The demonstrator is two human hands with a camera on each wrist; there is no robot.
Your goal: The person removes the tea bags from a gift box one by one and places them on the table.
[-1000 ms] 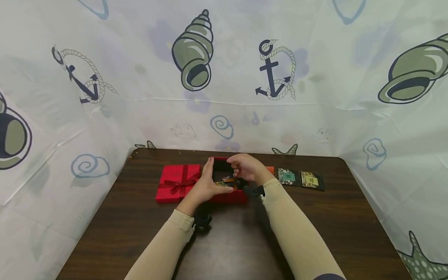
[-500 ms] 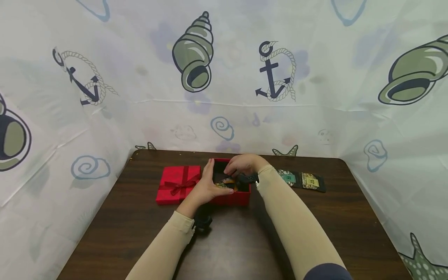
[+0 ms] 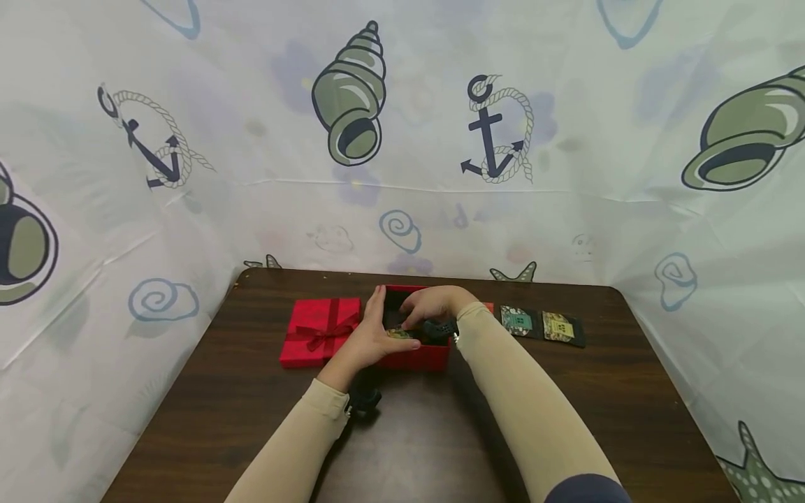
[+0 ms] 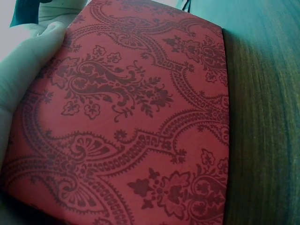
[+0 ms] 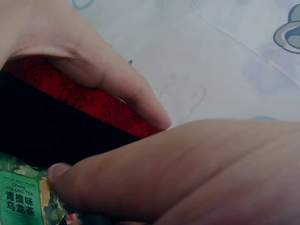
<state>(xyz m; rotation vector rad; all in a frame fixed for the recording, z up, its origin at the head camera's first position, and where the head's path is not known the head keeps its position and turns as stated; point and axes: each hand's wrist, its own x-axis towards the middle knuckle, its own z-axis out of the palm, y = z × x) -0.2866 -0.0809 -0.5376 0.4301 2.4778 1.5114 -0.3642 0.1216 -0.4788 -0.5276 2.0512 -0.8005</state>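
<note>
A red patterned gift box [image 3: 415, 360] with a black inside stands without its lid on the table. My left hand [image 3: 370, 335] grips its left side, thumb along the near edge and fingers toward the far corner. In the left wrist view the box's patterned wall [image 4: 131, 117] fills most of the picture. My right hand [image 3: 437, 302] reaches down into the box with bent fingers. A green grape oolong tea sachet [image 5: 19, 197] lies inside, one right fingertip at its edge. Most right fingertips are hidden, so I cannot tell whether they pinch a sachet.
The red lid [image 3: 314, 318] with a ribbon bow lies left of the box. To the right are a green-labelled sachet [image 3: 518, 321] and a yellow-labelled sachet [image 3: 560, 327], with a bit of orange-red [image 3: 488, 306] beside the right sleeve. A patterned cloth [image 3: 428, 230] hangs behind the table.
My right hand has moved left and down from above the box into it, and now covers the orange packet seen inside before. The left hand stays on the box.
</note>
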